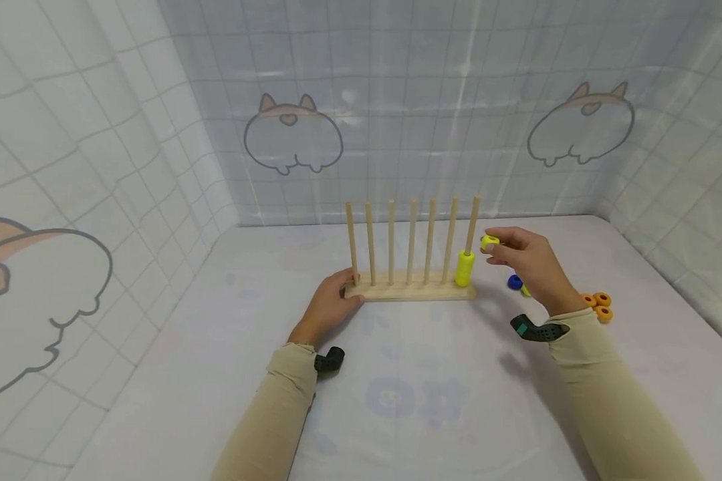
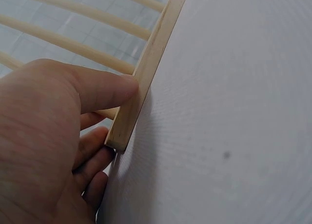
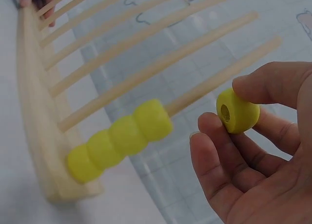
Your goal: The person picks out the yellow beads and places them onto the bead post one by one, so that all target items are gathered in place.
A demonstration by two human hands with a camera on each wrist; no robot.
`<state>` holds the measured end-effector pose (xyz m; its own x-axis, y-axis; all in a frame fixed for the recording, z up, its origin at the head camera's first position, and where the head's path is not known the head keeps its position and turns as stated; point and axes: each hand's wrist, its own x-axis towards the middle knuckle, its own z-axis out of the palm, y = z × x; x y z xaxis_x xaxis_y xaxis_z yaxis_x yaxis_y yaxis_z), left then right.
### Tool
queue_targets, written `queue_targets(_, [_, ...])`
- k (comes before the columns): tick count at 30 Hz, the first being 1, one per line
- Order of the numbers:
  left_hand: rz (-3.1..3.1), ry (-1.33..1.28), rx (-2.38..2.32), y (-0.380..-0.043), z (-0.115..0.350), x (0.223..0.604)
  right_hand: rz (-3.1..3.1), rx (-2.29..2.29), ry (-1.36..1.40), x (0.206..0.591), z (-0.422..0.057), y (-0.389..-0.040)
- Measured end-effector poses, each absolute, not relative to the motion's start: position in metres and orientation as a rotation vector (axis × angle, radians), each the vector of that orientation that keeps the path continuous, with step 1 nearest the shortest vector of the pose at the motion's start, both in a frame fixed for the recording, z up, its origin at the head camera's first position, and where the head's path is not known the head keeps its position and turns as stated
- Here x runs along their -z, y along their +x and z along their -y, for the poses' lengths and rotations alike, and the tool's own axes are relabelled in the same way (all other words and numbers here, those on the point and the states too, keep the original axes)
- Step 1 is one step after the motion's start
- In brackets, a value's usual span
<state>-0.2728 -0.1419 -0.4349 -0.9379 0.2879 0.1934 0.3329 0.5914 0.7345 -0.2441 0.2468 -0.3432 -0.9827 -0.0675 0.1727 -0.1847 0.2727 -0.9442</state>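
A wooden peg stand (image 1: 409, 291) with several upright rods stands on the table. My left hand (image 1: 331, 300) grips the left end of its base; the left wrist view has the thumb (image 2: 109, 90) on the front face and the other fingers behind. Several yellow beads (image 3: 119, 141) are stacked on the rightmost rod (image 3: 224, 77). Just right of that rod, my right hand (image 1: 526, 260) pinches a single yellow bead (image 3: 239, 112) between thumb and fingers. Its hole shows in the right wrist view, and the bead is apart from the rod.
Under the right hand lie a blue bead (image 1: 515, 282) and a partly hidden yellow-green one (image 1: 526, 290). Several orange beads (image 1: 603, 306) sit beside the right wrist. A white tiled-pattern sheet (image 1: 397, 133) rises behind the stand and at both sides.
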Motion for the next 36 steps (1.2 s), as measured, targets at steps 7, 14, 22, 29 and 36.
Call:
queue_targets(7, [2.761,-0.547,1.279,-0.273,0.142,0.434,2.366,-1.825,0.236,0.322,-0.243,-0.246])
queue_targets(14, [2.764,-0.536,1.279,-0.274,0.140,0.433,2.306,-1.836,0.277,0.305,-0.246,-0.250])
queue_targets(22, [2.754,-0.542,1.296,-0.272,0.142,0.433,2.122,-2.033,0.265,0.301,-0.241,-0.256])
queue_targets(29, [2.762,-0.536,1.276,-0.271,0.142,0.433,2.038,-2.108,0.286,0.289,-0.235,-0.259])
queue_targets(36, [2.777,-0.519,1.263,-0.270,0.141,0.431,1.985,-2.154,0.331,0.280,-0.230,-0.262])
